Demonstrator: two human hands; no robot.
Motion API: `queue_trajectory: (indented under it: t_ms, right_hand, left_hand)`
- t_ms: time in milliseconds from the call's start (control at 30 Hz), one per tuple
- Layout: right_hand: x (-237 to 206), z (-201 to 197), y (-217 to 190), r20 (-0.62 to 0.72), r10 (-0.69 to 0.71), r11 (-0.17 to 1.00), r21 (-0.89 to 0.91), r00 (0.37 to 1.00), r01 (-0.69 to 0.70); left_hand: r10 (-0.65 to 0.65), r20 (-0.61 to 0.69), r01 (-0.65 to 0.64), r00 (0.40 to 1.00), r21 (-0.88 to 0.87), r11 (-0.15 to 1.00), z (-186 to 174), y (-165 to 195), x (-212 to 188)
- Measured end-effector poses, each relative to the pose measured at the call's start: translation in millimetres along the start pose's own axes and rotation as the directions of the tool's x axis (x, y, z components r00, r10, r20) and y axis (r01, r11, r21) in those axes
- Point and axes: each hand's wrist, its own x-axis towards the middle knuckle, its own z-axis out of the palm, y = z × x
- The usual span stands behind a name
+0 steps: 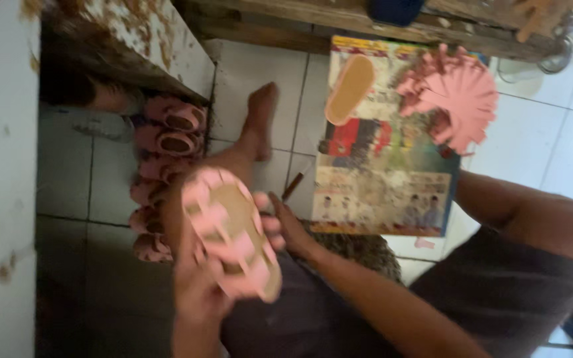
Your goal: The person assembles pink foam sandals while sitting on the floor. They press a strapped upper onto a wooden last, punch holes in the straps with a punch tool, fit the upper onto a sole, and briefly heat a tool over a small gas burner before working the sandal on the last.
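Observation:
A small pink sandal (233, 232) with a tan sole is turned sole-up over my lap. My left hand (197, 295) grips it from below at its near end. My right hand (283, 225) pinches its far right edge, fingers pressed on the pink straps. A brown pencil-like stick (294, 185) lies on the tile just beyond my right hand. Further off, a loose tan sole (349, 88) and a fan of pink cut strap pieces (455, 99) rest on a colourful printed sheet (382, 185).
A row of several finished pink sandals (164, 166) lines the floor at left beside a rusty white cabinet (147, 40). My bare foot (260, 119) stretches across the white tiles. A wooden beam (366, 23) runs along the top. A white wall (1, 199) stands at left.

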Motion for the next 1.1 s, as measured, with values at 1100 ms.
queue_trajectory:
  t_ms: [1100]
  right_hand:
    - [124,11,-15,-0.302,0.390,0.660,0.750,0.870,-0.036]
  left_hand:
    - [-0.152,0.291,0.247,0.945,-0.325,0.913,-108,-7,44]
